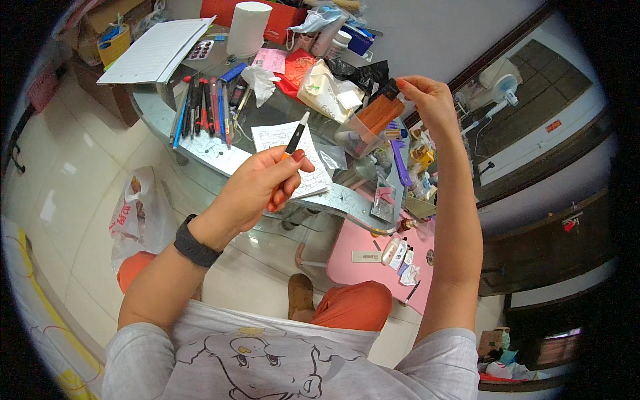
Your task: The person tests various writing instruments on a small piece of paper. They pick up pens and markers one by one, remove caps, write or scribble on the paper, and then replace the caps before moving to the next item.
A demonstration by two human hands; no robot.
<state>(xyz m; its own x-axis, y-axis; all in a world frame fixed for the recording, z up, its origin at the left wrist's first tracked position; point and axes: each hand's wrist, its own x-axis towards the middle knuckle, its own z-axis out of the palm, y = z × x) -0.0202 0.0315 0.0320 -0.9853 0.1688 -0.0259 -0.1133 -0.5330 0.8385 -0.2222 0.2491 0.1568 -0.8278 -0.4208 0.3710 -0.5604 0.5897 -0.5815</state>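
My left hand (pixel 267 182) is closed around an orange-and-black pen (pixel 298 134), its pale tip pointing up and away. Beneath it lies a pad of white paper (pixel 272 134) covered in handwriting, partly hidden by the hand. At the right of the glass desk (pixel 272 112), my right hand (pixel 427 100) pinches the black end of a brown object (pixel 381 114). That brown object stands tilted in a clear plastic container (pixel 359 140), along with pens and other small items. Its exact kind is unclear.
Several pens and markers (pixel 205 107) lie in a row on the left. Behind are stacked papers (pixel 160 50), a white cylinder (pixel 248 29) and a face tissue pack (pixel 327 90). A purple comb-like tool (pixel 400 162) lies right. Below stands a pink table (pixel 350 245) holding tubes.
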